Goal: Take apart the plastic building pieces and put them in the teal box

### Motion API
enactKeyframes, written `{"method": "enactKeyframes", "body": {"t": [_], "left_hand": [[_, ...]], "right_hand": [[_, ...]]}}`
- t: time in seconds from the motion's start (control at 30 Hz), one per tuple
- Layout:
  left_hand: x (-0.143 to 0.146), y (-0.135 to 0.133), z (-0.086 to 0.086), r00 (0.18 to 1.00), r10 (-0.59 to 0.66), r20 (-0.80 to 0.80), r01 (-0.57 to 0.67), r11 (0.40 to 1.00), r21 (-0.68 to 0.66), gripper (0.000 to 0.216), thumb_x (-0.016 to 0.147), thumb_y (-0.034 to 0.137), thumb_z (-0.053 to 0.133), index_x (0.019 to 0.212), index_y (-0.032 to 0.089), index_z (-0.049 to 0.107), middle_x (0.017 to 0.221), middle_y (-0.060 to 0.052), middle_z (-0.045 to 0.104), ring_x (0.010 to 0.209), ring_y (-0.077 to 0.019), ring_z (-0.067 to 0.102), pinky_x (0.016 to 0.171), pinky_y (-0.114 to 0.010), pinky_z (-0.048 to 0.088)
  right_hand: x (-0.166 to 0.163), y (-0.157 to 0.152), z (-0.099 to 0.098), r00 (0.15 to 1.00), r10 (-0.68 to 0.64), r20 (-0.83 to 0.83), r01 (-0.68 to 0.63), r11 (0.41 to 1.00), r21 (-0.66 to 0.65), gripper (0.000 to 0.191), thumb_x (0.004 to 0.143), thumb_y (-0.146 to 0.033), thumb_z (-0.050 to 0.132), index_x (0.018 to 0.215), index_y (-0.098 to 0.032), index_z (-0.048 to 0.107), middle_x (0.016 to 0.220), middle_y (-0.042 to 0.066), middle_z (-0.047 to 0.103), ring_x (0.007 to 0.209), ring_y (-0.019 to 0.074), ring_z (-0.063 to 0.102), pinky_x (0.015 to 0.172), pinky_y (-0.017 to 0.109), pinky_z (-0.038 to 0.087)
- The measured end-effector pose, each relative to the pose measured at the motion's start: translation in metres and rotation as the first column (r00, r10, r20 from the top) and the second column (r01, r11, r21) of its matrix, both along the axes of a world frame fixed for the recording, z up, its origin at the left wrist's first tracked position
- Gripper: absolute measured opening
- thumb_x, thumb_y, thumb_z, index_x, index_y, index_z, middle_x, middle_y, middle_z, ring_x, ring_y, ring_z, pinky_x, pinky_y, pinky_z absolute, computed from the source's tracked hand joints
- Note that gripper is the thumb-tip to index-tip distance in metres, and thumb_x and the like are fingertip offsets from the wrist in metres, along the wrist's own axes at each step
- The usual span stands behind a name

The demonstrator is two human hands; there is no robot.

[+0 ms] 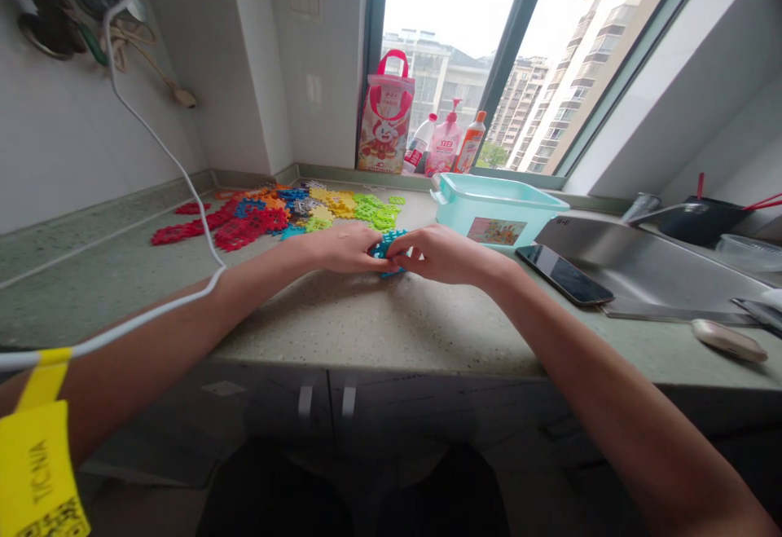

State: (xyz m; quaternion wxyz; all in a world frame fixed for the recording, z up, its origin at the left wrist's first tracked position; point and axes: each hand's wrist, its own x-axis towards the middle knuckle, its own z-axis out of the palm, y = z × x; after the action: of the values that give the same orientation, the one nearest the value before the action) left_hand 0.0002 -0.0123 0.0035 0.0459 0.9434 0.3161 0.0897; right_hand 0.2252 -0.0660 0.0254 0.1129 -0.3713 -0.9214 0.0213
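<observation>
Left hand (345, 248) and right hand (441, 253) jointly pinch teal interlocking plastic pieces (386, 245) above the speckled tabletop (391, 317); uneven pressure could pop the pieces apart.

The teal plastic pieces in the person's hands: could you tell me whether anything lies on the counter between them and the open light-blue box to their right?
Nothing visible does. The teal pieces are held between the left hand and right hand; the counter between them and the box looks bare. The phone lies further right, off that line.
</observation>
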Motion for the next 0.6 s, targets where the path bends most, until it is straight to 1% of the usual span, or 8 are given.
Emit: {"method": "enactKeyframes", "body": {"t": [0.17,0.3,0.4,0.6], "left_hand": [[-0.0001,-0.0002,0.0003,1.000,0.002,-0.001,-0.002,1.000,-0.003,0.056,0.092,0.075,0.058,0.091,0.022,0.077,0.075,-0.005,0.069,0.067,-0.0198,0.058,0.063,-0.030,0.033],[-0.0002,0.0003,0.0005,1.000,-0.008,-0.020,0.008,1.000,0.011,0.058,0.093,0.076,0.055,0.093,0.023,0.077,0.077,-0.005,0.070,0.069,-0.0199,0.059,0.063,-0.030,0.032],[-0.0006,0.0007,0.0003,1.000,-0.009,-0.012,0.009,1.000,0.015,0.056,0.093,0.075,0.057,0.094,0.023,0.077,0.078,-0.005,0.071,0.070,-0.0202,0.060,0.063,-0.030,0.033],[-0.0012,0.0008,0.0000,1.000,-0.021,0.009,0.021,1.000,-0.002,0.052,0.093,0.073,0.060,0.094,0.024,0.078,0.076,-0.005,0.069,0.067,-0.0197,0.059,0.062,-0.030,0.033]], "right_hand": [[0.0003,0.0012,-0.0010,1.000,-0.001,0.001,0.001,1.000,-0.005,0.025,0.095,-0.017,0.061,0.107,-0.025,0.083,0.091,0.002,0.080,0.069,0.0135,0.064,0.069,0.027,0.037],[0.0008,0.0018,-0.0019,1.000,-0.007,0.005,0.007,1.000,-0.003,0.026,0.095,-0.017,0.061,0.107,-0.026,0.083,0.092,0.002,0.080,0.070,0.0139,0.064,0.069,0.027,0.037],[0.0010,0.0017,-0.0020,1.000,-0.004,0.013,0.004,1.000,-0.006,0.026,0.096,-0.017,0.061,0.107,-0.026,0.083,0.091,0.002,0.080,0.069,0.0142,0.064,0.068,0.027,0.037],[0.0026,0.0032,-0.0042,1.000,0.011,0.013,-0.010,1.000,-0.020,0.025,0.098,-0.017,0.060,0.106,-0.025,0.082,0.081,0.001,0.078,0.067,0.0141,0.063,0.066,0.026,0.036]]}}
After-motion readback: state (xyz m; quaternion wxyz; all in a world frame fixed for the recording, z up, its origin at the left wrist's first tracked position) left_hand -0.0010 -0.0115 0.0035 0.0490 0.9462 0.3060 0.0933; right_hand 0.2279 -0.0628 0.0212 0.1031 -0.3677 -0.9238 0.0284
